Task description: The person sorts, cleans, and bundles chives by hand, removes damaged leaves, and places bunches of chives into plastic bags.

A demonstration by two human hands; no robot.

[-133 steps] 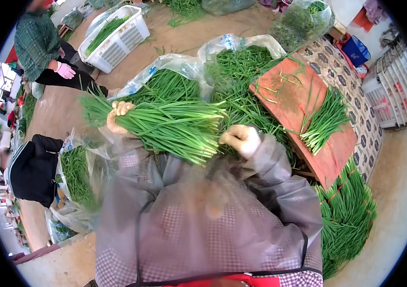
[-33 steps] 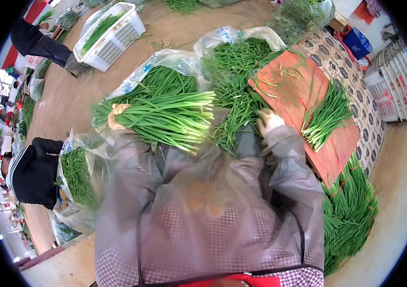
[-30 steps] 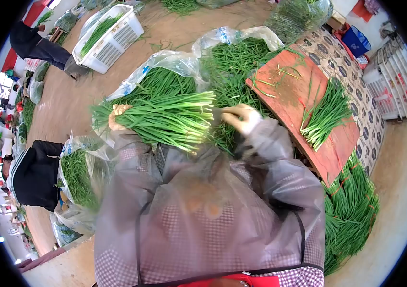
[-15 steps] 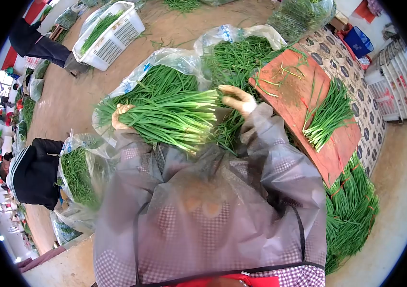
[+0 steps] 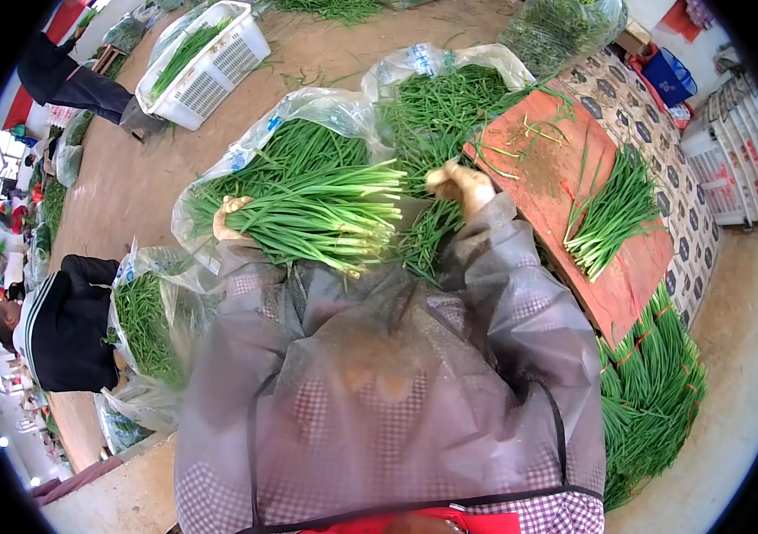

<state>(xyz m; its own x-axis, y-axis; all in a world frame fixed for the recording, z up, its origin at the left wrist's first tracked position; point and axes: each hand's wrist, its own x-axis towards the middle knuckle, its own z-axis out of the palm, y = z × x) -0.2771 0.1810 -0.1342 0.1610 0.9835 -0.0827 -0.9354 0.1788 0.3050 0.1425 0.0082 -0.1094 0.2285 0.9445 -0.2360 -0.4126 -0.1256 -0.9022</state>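
My left hand (image 5: 229,219) is wrapped round a thick bunch of green stalks (image 5: 325,214), whose pale ends point right. Just right of those ends, my right hand (image 5: 462,185) has its fingers curled together; whatever may be between them is too small to make out. Behind the bunch, more greens lie in an open plastic bag (image 5: 308,107). Loose greens (image 5: 441,102) fill a second bag and hang down beneath my right hand. A smaller bunch (image 5: 612,214) rests on a reddish board (image 5: 543,169) at the right.
Banded bunches (image 5: 650,400) are piled below the board. A white crate (image 5: 210,76) with greens stands at the upper left. One person (image 5: 67,325) bends beside a bag of greens (image 5: 147,329) at the left; another (image 5: 76,80) is farther back. Stacked white crates (image 5: 735,160) stand far right.
My right hand went out towards the board, came back to the pale stalk ends, and has now drawn slightly right with its fingers curled. My left hand still holds the bunch.
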